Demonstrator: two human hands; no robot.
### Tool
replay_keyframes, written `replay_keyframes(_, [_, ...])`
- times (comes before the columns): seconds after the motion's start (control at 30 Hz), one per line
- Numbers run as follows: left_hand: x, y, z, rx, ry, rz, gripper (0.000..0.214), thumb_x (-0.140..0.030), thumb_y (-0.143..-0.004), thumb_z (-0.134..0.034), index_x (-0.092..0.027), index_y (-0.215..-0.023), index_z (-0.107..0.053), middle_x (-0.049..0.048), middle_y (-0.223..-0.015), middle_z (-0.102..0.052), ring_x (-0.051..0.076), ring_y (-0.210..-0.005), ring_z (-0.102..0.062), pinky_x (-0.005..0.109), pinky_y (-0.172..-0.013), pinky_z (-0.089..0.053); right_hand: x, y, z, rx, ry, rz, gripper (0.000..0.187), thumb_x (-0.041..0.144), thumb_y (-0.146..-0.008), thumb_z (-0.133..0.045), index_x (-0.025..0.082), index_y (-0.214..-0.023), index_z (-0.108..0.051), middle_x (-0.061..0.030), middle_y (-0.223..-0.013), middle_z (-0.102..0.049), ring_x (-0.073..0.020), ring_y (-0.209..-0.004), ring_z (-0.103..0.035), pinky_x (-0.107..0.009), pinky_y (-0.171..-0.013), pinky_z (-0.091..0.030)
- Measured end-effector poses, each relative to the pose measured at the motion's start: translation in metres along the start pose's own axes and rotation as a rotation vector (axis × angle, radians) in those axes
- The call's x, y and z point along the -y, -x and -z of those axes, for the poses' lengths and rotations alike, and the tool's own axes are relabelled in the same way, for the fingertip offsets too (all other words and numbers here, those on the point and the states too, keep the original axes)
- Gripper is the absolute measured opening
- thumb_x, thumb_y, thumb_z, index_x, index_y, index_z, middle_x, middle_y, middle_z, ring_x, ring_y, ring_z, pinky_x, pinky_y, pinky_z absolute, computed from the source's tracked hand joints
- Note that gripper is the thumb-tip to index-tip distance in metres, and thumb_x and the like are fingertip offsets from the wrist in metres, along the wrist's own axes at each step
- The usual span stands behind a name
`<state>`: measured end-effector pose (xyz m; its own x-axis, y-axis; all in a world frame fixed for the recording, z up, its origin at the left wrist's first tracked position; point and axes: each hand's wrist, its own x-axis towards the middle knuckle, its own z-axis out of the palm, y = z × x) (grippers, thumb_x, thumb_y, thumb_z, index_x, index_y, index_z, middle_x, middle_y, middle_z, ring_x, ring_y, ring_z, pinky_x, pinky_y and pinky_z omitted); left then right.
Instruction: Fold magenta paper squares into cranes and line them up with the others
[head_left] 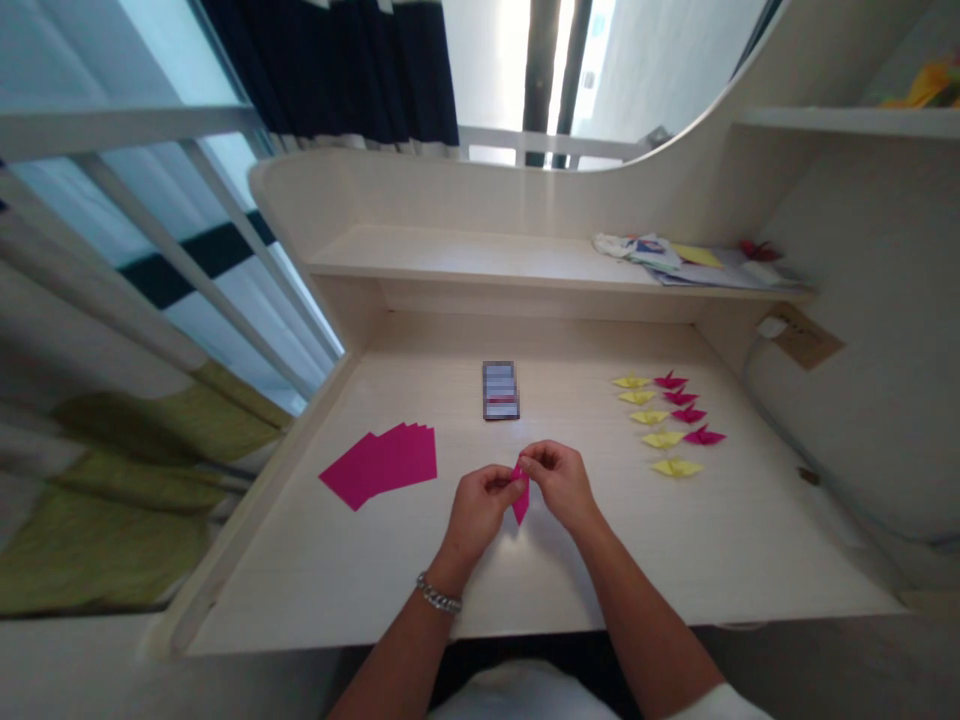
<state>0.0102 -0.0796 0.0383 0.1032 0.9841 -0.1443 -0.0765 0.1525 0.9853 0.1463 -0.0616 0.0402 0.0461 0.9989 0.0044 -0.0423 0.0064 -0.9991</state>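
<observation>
My left hand (478, 508) and my right hand (561, 483) meet above the middle of a pale wooden desk (315, 580), both pinching a small folded magenta paper piece (520, 498) that points downward between them. A silver bracelet sits on my left wrist. To the left lies a fanned stack of magenta paper sheets (382, 463). On the right, finished folded paper figures lie in two rows: yellow ones (654, 417) and magenta ones (686, 407).
A phone (500, 390) lies flat behind my hands. A raised shelf (480, 258) at the back holds papers and a red figure (759, 250) at its right end. A white cable (757, 365) runs down the right wall. A railing stands to the left.
</observation>
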Motion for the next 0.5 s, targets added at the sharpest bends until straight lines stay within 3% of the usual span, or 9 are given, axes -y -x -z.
replay_keyframes(0.2, [-0.0020,0.0009,0.0004,0.033,0.123,0.056,0.018,-0.026,-0.063,-0.077,-0.012,-0.070,-0.068,0.0020,-0.064,-0.064,0.011,-0.058,-0.054,0.022,-0.057,-0.041,0.0057,-0.0019,0.0000,0.027,-0.115,-0.004,0.028,0.026,-0.066,-0.072,0.019,-0.090,-0.061,0.0031,-0.060,-0.061,-0.0124,-0.054,-0.055,-0.024,-0.053,-0.042])
replay_keyframes(0.33, [-0.0036,0.0011,0.0008,0.024,0.121,0.049,0.019,-0.027,-0.062,-0.077,-0.012,-0.070,-0.069,0.0036,-0.065,-0.066,0.012,-0.058,-0.055,0.023,-0.057,-0.042,0.0091,-0.0027,0.0013,0.045,-0.163,-0.028,0.027,0.030,-0.069,-0.070,0.018,-0.091,-0.061,0.0029,-0.060,-0.061,-0.0124,-0.056,-0.056,-0.026,-0.057,-0.045])
replay_keyframes(0.5, [-0.0023,0.0022,-0.0006,0.009,0.090,0.054,0.019,-0.027,-0.062,-0.077,-0.012,-0.073,-0.070,0.0052,-0.070,-0.069,0.014,-0.063,-0.059,0.025,-0.062,-0.044,0.0088,-0.0001,0.0034,0.115,-0.123,-0.067,0.037,0.021,-0.058,-0.077,0.018,-0.091,-0.061,0.0011,-0.067,-0.065,-0.0129,-0.058,-0.058,-0.025,-0.056,-0.044])
